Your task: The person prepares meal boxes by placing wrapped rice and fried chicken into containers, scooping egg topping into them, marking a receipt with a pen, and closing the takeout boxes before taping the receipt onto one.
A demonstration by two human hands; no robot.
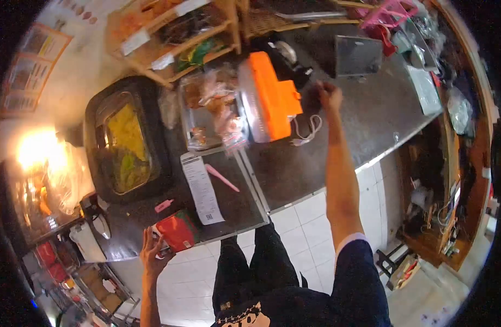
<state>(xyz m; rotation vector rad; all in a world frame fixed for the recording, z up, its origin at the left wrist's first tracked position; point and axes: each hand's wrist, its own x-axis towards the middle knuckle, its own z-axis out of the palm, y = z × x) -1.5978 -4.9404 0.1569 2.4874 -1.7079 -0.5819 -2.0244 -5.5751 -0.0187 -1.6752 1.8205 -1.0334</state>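
At the counter's front edge, my left hand [154, 249] has its fingers spread beside a red packet [176, 232]; the thumb side is close to the packet, and whether they touch is unclear. My right hand [330, 97] reaches over the dark counter, right of an orange and clear appliance [269, 98]. Its fingers are bent together, and anything between them is too small to make out. A white cable [310, 132] lies on the counter below that hand. A printed paper slip [202, 189] and a pink utensil [222, 178] lie between the packet and the appliance.
A large black tub [162, 147] with yellow contents stands at the left. Beside it is a tray [193, 120] of plastic-wrapped items. Wooden shelves [234, 27] line the back. A dark flat panel [358, 55] lies at the back right. The counter edge [370, 162] runs above white floor tiles.
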